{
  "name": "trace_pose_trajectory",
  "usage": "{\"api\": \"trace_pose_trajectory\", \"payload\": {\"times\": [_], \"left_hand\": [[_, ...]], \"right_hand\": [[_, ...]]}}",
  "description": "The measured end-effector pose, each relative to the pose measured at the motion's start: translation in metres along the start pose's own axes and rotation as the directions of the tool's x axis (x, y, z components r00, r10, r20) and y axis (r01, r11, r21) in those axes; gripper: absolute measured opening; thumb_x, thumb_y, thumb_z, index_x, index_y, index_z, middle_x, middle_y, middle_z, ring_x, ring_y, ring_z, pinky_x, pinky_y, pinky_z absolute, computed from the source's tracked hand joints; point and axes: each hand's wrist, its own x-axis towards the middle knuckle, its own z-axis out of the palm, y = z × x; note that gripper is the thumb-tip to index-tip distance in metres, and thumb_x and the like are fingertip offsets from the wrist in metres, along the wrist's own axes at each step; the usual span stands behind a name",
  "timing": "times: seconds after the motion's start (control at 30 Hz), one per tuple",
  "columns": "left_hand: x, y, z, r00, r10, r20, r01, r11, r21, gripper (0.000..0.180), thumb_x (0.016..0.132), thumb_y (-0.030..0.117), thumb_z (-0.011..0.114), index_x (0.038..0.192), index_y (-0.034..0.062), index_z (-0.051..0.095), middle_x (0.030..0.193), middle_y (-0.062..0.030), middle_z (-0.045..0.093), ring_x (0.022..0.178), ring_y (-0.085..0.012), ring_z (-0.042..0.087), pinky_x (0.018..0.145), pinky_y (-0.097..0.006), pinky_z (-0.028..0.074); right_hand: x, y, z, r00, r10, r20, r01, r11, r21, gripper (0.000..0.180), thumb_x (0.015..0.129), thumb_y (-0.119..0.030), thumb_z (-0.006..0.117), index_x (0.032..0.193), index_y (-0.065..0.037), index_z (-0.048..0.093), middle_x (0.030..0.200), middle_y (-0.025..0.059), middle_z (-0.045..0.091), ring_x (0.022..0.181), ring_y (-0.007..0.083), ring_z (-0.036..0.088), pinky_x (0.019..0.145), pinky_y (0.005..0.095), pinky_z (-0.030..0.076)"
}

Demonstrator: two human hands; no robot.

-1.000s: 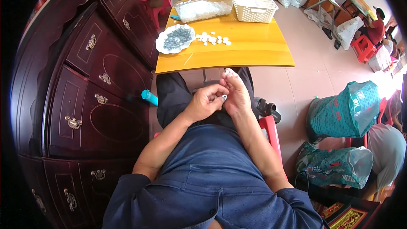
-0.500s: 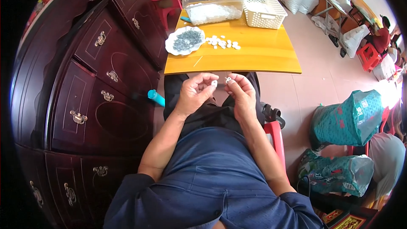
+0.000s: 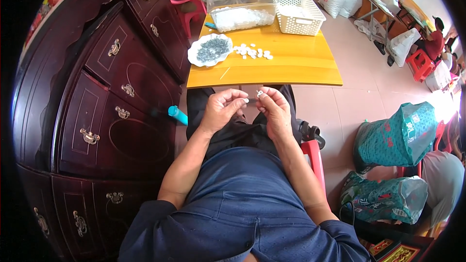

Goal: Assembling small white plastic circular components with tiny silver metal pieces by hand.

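Head view: at frame centre, the left hand (image 3: 222,110) and right hand (image 3: 275,111) each pinch 1 small white piece (image 3: 259,93), fingertips nearly meeting over the lap. Since earlier frames, both hands sit higher, closer to the yellow table (image 3: 291,63) edge above.

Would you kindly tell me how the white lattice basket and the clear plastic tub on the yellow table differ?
The white lattice basket has pierced, opaque walls, while the clear plastic tub has solid see-through walls. The tub holds a layer of small white pieces; what the basket holds cannot be made out. The basket stands at the table's right side, the tub to its left. Both are open-topped, roughly rectangular, and rest on the yellow table.
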Motion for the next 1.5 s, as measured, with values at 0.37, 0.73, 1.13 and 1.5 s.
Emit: {"api": "trace_pose_trajectory", "payload": {"times": [0.37, 0.73, 1.13, 1.5], "left_hand": [[-0.012, -0.016, 0.041, 0.990, 0.031, 0.141, -0.058, 0.979, 0.195, 0.016, 0.100, 0.018, 0.062, 0.097, 0.0027, 0.065, 0.075, 0.0015, 0.062, 0.063, -0.0045, 0.056, 0.056, -0.020, 0.046], [-0.017, -0.006, 0.052, 0.976, 0.122, 0.182, -0.166, 0.954, 0.250, 0.009, 0.088, 0.004, 0.069, 0.096, 0.0011, 0.064, 0.076, -0.0097, 0.064, 0.064, -0.0164, 0.062, 0.060, -0.030, 0.049], [-0.008, 0.011, 0.016, 0.996, 0.034, 0.088, -0.047, 0.987, 0.151, 0.019, 0.092, -0.003, 0.064, 0.111, 0.0000, 0.066, 0.090, 0.0027, 0.067, 0.074, -0.0020, 0.060, 0.067, -0.018, 0.050], [-0.005, 0.014, -0.004, 0.990, 0.124, -0.063, -0.109, 0.974, 0.198, 0.020, 0.090, -0.001, 0.067, 0.111, -0.0008, 0.066, 0.090, -0.0005, 0.069, 0.077, -0.0035, 0.063, 0.069, -0.020, 0.053]], "right_hand": [[0.005, 0.014, -0.002, 0.990, 0.075, -0.123, -0.027, 0.936, 0.351, 0.018, 0.094, -0.005, 0.064, 0.112, -0.004, 0.063, 0.093, 0.0046, 0.067, 0.076, 0.0106, 0.060, 0.070, 0.0230, 0.050], [0.008, 0.020, -0.011, 0.971, 0.205, -0.125, -0.137, 0.901, 0.412, 0.019, 0.092, -0.007, 0.066, 0.111, -0.006, 0.062, 0.094, 0.0035, 0.066, 0.079, 0.0102, 0.060, 0.074, 0.0229, 0.053], [-0.002, 0.006, 0.006, 0.996, 0.080, -0.050, -0.070, 0.982, 0.175, 0.014, 0.093, -0.009, 0.067, 0.107, -0.007, 0.065, 0.092, 0.0002, 0.067, 0.075, 0.0062, 0.059, 0.070, 0.0197, 0.047], [-0.009, 0.014, 0.011, 0.995, -0.002, 0.104, 0.016, 0.990, -0.142, 0.014, 0.095, -0.008, 0.064, 0.108, -0.003, 0.066, 0.093, 0.0015, 0.069, 0.080, 0.0072, 0.058, 0.074, 0.0216, 0.046]]}}
